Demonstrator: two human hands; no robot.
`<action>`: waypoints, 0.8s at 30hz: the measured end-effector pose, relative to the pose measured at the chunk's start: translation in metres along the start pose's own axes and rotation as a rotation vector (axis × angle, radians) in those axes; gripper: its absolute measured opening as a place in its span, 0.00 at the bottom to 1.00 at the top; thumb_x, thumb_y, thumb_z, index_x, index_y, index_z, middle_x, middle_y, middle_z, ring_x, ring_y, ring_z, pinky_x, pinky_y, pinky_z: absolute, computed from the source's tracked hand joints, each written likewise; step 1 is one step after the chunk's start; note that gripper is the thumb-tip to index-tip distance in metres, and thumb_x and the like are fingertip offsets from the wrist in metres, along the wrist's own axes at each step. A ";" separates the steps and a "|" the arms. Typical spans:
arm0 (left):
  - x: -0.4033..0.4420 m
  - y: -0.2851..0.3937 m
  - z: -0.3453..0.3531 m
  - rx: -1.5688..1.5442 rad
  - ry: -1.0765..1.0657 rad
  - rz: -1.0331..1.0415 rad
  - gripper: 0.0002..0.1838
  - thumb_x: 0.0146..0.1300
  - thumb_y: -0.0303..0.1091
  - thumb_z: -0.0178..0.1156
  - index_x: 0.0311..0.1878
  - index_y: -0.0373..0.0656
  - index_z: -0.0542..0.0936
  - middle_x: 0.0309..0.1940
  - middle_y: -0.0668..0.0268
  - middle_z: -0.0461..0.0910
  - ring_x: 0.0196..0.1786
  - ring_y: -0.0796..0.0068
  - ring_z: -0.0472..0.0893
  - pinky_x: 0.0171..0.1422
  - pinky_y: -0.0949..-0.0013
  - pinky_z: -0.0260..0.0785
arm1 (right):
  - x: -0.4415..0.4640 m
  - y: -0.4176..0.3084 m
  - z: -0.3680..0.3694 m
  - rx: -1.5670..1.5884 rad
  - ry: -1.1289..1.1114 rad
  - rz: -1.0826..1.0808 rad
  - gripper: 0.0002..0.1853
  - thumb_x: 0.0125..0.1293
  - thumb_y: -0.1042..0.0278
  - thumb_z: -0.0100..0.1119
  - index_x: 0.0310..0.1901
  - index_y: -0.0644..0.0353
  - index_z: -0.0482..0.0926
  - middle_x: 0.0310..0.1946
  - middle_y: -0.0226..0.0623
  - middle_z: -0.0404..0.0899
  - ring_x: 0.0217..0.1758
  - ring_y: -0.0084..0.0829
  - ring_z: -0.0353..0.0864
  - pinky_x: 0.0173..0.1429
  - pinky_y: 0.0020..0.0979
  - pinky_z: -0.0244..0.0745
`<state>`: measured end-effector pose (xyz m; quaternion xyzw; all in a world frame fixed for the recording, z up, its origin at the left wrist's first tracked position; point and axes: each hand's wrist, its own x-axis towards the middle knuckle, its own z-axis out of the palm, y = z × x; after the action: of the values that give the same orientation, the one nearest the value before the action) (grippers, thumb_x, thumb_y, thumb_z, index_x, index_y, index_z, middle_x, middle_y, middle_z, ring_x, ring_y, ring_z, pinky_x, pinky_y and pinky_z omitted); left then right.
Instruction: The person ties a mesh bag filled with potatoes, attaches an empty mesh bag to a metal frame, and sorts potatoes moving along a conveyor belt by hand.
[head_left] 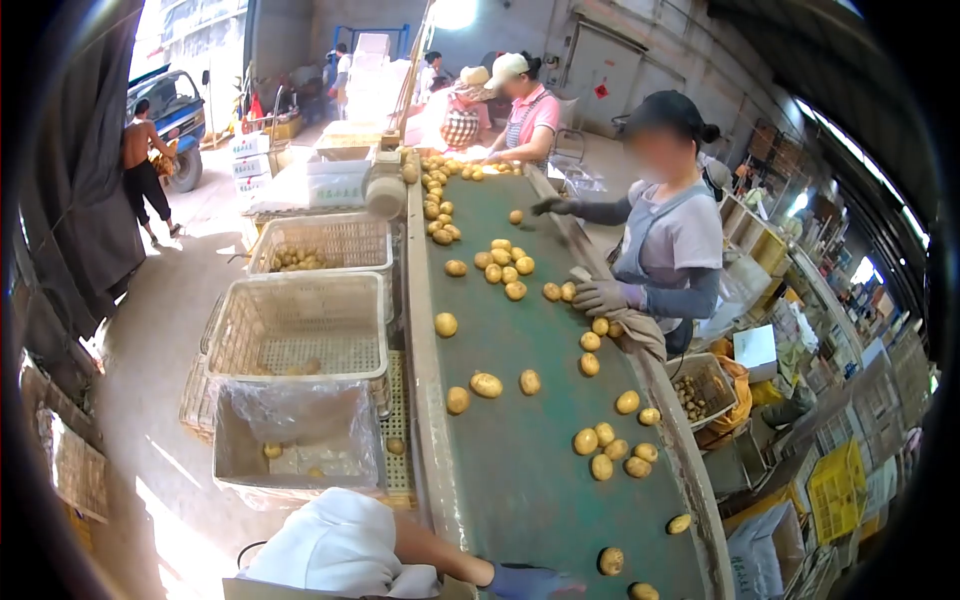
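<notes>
My left hand (535, 582), in a bluish-grey glove, reaches from the white sleeve (330, 545) over the near end of the green conveyor belt (520, 470). Its fingers look stretched out and somewhat blurred, with the lower part cut off by the frame edge. I see nothing held in it. Nearest to it on the right lie a potato (611, 561) and another potato (643, 591) at the bottom edge. More potatoes (595, 440) are scattered along the belt in loose groups. My right hand is out of view.
Left of the belt stand a plastic-lined box (300, 480) with a few potatoes and plastic crates (300, 375). A co-worker's gloved hand (605, 297) rests at the belt's right edge. Other people work at the far end. A small crate of potatoes (725, 395) stands right.
</notes>
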<state>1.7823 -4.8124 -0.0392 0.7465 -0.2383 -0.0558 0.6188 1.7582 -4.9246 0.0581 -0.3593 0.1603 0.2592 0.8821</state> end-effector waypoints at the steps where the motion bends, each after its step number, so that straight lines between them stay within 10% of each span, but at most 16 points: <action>1: 0.000 -0.014 0.008 0.048 -0.012 0.004 0.31 0.63 0.37 0.61 0.69 0.41 0.68 0.61 0.50 0.73 0.61 0.54 0.75 0.64 0.57 0.68 | -0.001 0.000 0.001 0.001 0.000 -0.002 0.34 0.65 0.33 0.51 0.68 0.41 0.68 0.70 0.28 0.67 0.74 0.36 0.62 0.75 0.61 0.52; 24: -0.030 0.029 -0.002 0.334 -0.222 0.114 0.36 0.62 0.52 0.61 0.69 0.43 0.66 0.66 0.46 0.66 0.66 0.45 0.69 0.67 0.48 0.65 | 0.002 -0.003 -0.001 0.024 0.001 -0.005 0.33 0.69 0.34 0.45 0.71 0.41 0.64 0.71 0.31 0.64 0.73 0.39 0.63 0.73 0.60 0.55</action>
<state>1.7482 -4.8012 -0.0175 0.8134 -0.3527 -0.0623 0.4583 1.7612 -4.9267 0.0587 -0.3489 0.1630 0.2551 0.8869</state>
